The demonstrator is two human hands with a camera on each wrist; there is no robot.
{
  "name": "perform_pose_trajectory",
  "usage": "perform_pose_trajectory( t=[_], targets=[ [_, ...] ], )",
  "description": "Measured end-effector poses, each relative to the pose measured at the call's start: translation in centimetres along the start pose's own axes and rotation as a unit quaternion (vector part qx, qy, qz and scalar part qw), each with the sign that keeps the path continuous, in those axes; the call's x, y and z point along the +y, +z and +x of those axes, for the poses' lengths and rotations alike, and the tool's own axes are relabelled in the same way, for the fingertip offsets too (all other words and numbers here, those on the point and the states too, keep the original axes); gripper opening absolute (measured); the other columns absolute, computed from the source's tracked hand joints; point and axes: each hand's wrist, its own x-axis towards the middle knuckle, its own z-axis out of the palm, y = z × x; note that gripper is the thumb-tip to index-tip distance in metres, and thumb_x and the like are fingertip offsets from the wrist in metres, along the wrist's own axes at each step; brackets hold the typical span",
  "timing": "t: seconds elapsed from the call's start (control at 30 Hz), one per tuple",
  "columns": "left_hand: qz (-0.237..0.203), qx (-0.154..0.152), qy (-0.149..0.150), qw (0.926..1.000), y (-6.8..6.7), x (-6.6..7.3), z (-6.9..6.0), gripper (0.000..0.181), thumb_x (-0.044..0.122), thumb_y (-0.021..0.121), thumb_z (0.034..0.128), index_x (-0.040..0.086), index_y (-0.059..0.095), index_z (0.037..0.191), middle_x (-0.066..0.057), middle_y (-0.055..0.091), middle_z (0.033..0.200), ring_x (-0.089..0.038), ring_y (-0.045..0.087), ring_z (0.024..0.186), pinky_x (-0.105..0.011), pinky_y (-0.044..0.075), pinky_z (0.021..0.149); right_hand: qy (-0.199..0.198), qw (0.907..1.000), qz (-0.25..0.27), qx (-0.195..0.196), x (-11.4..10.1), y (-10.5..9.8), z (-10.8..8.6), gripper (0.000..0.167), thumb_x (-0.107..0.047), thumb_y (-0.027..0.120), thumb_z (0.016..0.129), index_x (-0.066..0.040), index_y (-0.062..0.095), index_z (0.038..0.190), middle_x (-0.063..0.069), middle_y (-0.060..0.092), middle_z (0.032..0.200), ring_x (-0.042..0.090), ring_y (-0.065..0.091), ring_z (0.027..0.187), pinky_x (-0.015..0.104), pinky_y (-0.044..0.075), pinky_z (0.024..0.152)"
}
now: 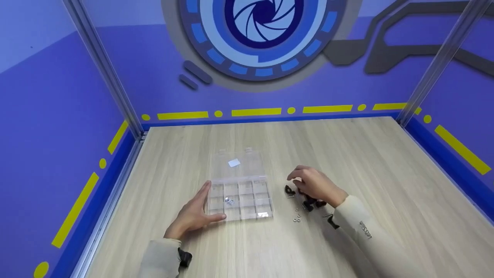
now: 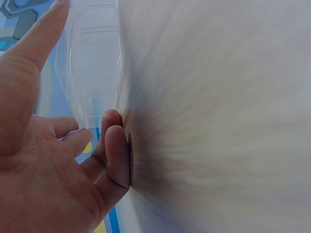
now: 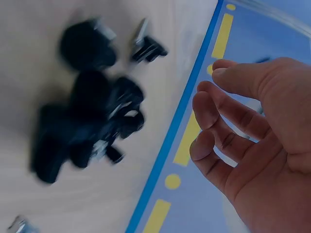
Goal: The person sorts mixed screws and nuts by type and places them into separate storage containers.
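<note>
The left hand point(image 1: 195, 212) is resting its spread thumb and fingers against the plastic box point(image 1: 246, 200), while the right hand point(image 1: 318, 187) is hovering, fingers loosely bent and apparently empty, above black parts point(image 1: 308, 205), where a low sweep could be scattering the nuts point(image 1: 295, 220) just nearer the body than those fingertips.

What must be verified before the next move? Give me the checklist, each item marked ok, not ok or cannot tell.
1. Lid of the clear plastic rectangular divided box open: ok, folded back.
2. Left hand at the box: ok, at its left edge.
3. Right hand free: ok, no part shows in its fingers.
4. Small silver rings boxed: not ok, on the light wood-grain table.
5. Black irregular parts boxed: not ok, clustered near the right hand.
6. Shiny silvery pieces inside the box identified: cannot tell, too small.
</note>
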Motion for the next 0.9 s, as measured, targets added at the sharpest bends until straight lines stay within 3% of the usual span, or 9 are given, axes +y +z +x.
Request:
perform_pose_trajectory(
  t=[0.23,0.57,0.9],
  targets=[
    [0.000,-0.004,-0.002,1.0000,0.0,0.0,-0.1,0.121,0.052,0.089,0.0758,0.013,0.017,0.166,-0.007,0.015,0.172,-0.035,0.022,0.154,-0.056,0.024,0.123,0.008,0.9999,0.007,-0.001,2.0,0.4,-2.2,0.013,0.004,0.076,0.088,-0.006,0.079,0.097,0.004,0.070,0.092,0.020,0.066,0.081,0.036,0.059,0.069],
    [0.002,-0.004,-0.007,1.0000,0.1,0.0,-0.1,0.121,0.052,0.088,0.0757,0.013,0.017,0.166,-0.006,0.014,0.172,-0.035,0.022,0.154,-0.055,0.023,0.124,0.070,0.9970,-0.012,-0.030,3.5,0.2,-4.3,0.014,-0.001,0.078,0.086,-0.014,0.073,0.084,-0.002,0.062,0.084,0.011,0.057,0.073,0.028,0.051,0.058],
    [-0.001,-0.002,-0.002,1.0000,-0.1,0.2,-0.2,0.122,0.052,0.089,0.0753,0.012,0.017,0.166,-0.008,0.014,0.172,-0.036,0.021,0.154,-0.055,0.022,0.124,0.106,0.9938,-0.025,-0.023,4.3,-0.3,-5.6,0.008,-0.008,0.081,0.086,-0.014,0.077,0.087,-0.002,0.067,0.083,0.016,0.063,0.075,0.040,0.057,0.061]
  ],
)
